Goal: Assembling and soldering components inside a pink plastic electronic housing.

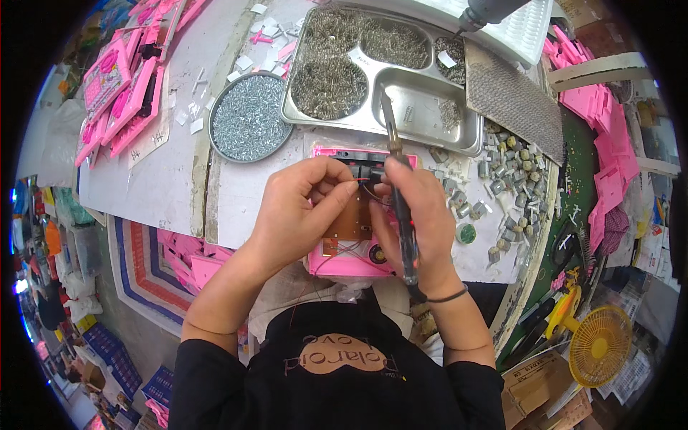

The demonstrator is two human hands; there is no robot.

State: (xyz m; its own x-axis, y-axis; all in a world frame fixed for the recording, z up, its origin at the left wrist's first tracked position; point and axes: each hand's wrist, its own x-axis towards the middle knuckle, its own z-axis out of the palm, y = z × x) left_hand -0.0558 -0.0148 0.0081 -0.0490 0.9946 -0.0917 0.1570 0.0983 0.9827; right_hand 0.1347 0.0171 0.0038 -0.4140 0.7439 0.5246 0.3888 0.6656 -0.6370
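At the counter's (165,201) near edge, we have the pink housing (344,268) between our wrists, likely so both sides can be reached. Our left grip (297,204) seems to pinch a thin red wire (364,179) over the brown board (351,223), perhaps steadying it. Our right grip (424,215) is closed round a soldering iron (408,244), aimed away, presumably for safety. The steel tray (430,120) sits just beyond, apparently for easy reach.

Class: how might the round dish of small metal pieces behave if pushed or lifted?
The dish probably feels heavy for its size, being covered in metal pieces. Low and wide, it would likely slide before tipping. Lying loose, the pieces might spill if tilted.
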